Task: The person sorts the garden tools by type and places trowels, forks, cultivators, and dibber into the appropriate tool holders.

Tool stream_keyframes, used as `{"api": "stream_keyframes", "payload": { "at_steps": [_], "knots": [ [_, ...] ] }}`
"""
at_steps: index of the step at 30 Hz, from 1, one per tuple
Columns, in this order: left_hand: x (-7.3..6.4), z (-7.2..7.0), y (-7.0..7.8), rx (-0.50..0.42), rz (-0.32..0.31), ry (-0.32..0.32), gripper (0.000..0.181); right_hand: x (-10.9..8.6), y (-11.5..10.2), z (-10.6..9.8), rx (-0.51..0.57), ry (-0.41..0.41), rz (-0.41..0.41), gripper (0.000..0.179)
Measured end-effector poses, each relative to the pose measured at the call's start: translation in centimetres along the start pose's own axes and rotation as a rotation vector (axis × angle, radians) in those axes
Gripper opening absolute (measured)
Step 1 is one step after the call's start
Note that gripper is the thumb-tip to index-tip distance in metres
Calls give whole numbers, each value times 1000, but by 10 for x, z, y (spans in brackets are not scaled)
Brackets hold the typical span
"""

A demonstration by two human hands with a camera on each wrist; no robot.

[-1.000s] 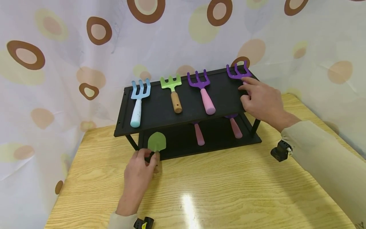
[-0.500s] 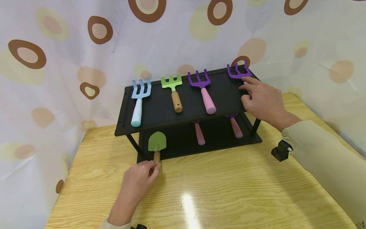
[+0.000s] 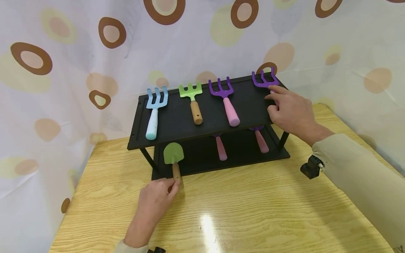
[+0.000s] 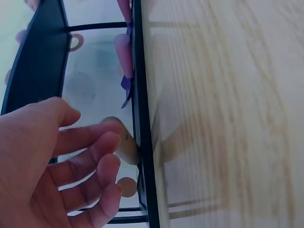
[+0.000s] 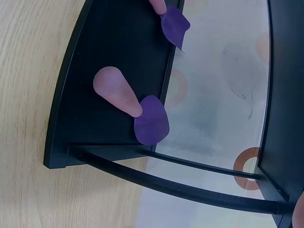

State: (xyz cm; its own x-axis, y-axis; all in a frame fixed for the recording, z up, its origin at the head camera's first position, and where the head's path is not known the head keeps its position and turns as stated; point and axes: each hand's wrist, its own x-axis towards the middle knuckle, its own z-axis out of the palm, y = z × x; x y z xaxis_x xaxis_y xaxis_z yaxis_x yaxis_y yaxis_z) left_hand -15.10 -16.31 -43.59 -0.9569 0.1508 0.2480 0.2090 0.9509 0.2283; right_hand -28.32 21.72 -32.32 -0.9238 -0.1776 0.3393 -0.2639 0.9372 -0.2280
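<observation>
In the head view my left hand (image 3: 155, 198) touches the wooden handle end of a green hand trowel (image 3: 173, 153) on the lower shelf's left. The left wrist view shows its index fingertip at the wooden handle (image 4: 127, 147), thumb apart, fingers loosely bent. My right hand (image 3: 291, 109) is at a purple hand fork (image 3: 265, 82) on the upper shelf's right end, covering most of its pink handle. Its grip is hidden, and only a fingertip (image 5: 298, 213) edges into the right wrist view.
A black two-tier rack (image 3: 177, 128) stands on the wooden table (image 3: 240, 196). Its top carries a blue fork (image 3: 153, 121), a green fork (image 3: 195, 110) and another purple fork (image 3: 230, 109). Two pink-handled purple trowels (image 5: 152, 121) lie below. A patterned curtain (image 3: 190, 45) hangs behind.
My left hand drew back from the trowel's neck to its handle end. The trowel has since shifted slightly deeper into the shelf and its handle has swung right. My right hand stayed put.
</observation>
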Motion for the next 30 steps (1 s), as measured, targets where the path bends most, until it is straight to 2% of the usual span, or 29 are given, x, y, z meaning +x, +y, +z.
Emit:
{"api": "stream_keyframes", "payload": {
  "at_steps": [8,15,24,30],
  "knots": [
    [6,6,-1,-62,-90,6,20,0,1,0,0,1,4,47],
    [16,10,-3,-56,-150,-23,19,2,1,2,-7,1,4,48],
    [26,14,-7,-61,-191,-68,16,7,0,7,12,-14,-15,47],
    [23,17,-7,-77,-209,-80,15,7,0,11,33,-19,-27,46]
  ]
}}
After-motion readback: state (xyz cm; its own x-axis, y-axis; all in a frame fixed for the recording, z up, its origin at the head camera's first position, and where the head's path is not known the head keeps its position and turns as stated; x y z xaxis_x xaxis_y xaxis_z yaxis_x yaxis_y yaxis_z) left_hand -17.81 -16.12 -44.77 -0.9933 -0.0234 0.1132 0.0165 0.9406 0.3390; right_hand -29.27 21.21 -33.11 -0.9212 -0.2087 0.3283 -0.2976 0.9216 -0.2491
